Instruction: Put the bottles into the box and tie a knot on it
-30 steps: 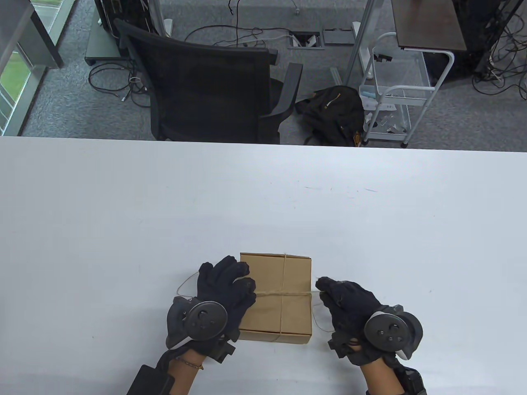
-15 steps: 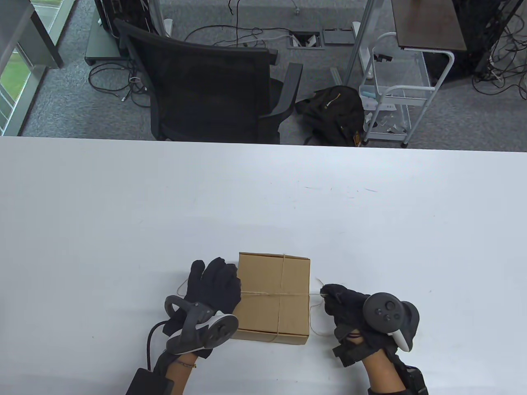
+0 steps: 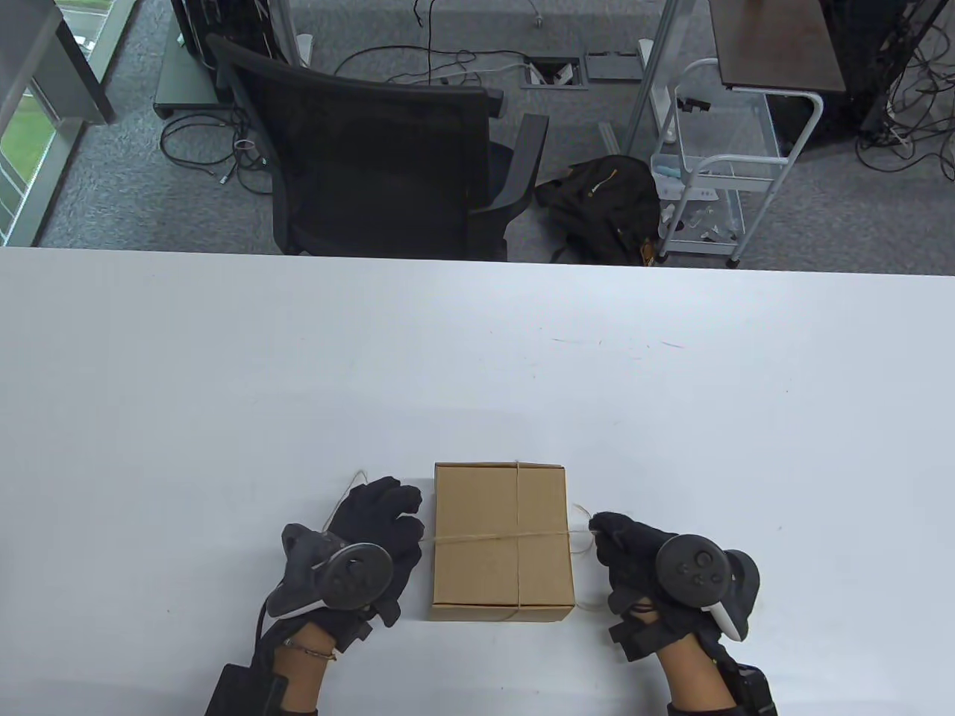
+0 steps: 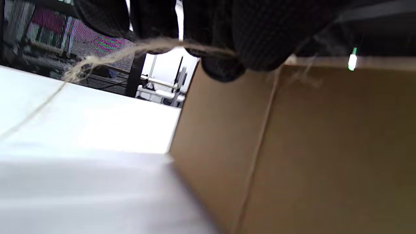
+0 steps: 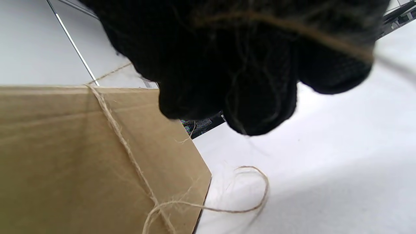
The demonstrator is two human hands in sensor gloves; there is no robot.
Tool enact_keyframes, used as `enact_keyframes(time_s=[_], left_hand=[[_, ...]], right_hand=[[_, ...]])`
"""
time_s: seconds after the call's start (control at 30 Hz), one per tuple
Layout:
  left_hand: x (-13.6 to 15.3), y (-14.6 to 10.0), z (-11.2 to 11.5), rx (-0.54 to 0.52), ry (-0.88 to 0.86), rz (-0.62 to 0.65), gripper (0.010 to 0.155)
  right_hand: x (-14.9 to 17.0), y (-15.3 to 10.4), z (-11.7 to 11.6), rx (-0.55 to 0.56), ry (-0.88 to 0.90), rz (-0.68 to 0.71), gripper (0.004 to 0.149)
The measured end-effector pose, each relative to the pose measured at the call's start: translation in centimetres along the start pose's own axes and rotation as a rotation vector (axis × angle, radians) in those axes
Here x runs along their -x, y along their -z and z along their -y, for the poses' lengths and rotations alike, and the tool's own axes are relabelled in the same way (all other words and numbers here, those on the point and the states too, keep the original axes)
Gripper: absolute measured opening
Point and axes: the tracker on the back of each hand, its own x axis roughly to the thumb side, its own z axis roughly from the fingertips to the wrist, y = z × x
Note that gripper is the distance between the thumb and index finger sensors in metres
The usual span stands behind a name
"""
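A closed cardboard box (image 3: 503, 541) sits at the lower centre of the table view, on a white tabletop (image 3: 477, 358). Thin brown string (image 3: 515, 535) crosses its lid both ways, meeting near the middle. No bottles are visible; presumably they are inside.

The left hand (image 3: 377, 522), just left of the box, has its fingers curled around one string end; the left wrist view shows the strand pinched under the fingertips (image 4: 221, 66). The right hand (image 3: 623, 541), just right of the box, is closed on the other end, with slack looping on the tabletop at the lower right of the right wrist view.

The step appears to be drawing the string tight. To do it well, pull both ends level and evenly outward, so the box neither slides nor tips, then cross them at the centre.
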Motion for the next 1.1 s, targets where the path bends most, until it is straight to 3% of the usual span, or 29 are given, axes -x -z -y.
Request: enact_keyframes(time_s=[0.1, 0.23, 0.5, 0.6, 0.67, 0.77, 0.8, 0.87, 0.97, 1.03, 1.1], left_hand=[[1.0, -0.3, -0.8, -0.106, -0.207, -0.016, 0.043], [1.5, -0.2, -0.6, -0.089, -0.400, -0.040, 0.043], [1.6, 0.2, 0.4, 0.095, -0.252, -0.129, 0.045], [2.1, 0.3, 0.5, 0.189, -0.294, -0.172, 0.049], [2.6, 0.2, 0.3, 0.135, -0.281, -0.197, 0.058], [3.5, -0.1, 0.5, 0.158, -0.309, -0.290, 0.060], [3.7, 0.0, 0.6, 0.185, -0.296, -0.313, 0.057], [3.8, 0.0, 1.2, 0.337, -0.201, -0.399, 0.057], [3.6, 0.2, 2.0, 0.469, -0.166, -0.428, 0.054], [3.4, 0.4, 2.5, 0.582, -0.255, -0.404, 0.053], [3.3, 0.4, 2.9, 0.714, -0.461, -0.360, 0.052]], right_hand=[[0.1, 0.0, -0.2, -0.009, -0.001, -0.003, 0.039], [-0.2, 0.0, -0.5, -0.009, -0.030, 0.009, 0.039], [0.6, 0.0, -0.5, 0.016, -0.034, -0.025, 0.039], [0.5, 0.0, -0.8, 0.012, -0.063, -0.030, 0.039], [0.4, 0.0, -1.0, 0.016, -0.087, -0.036, 0.039], [-0.3, -0.1, -1.3, 0.044, -0.215, -0.019, 0.039], [-0.5, -0.1, -1.4, 0.047, -0.236, -0.011, 0.039], [-1.0, -0.2, -1.7, 0.060, -0.253, -0.008, 0.039], [-1.5, -0.3, -2.2, 0.054, -0.308, 0.012, 0.039], [-2.0, -0.3, -2.7, 0.059, -0.429, 0.059, 0.039], [-2.6, -0.3, -3.4, 0.056, -0.545, 0.092, 0.039]])
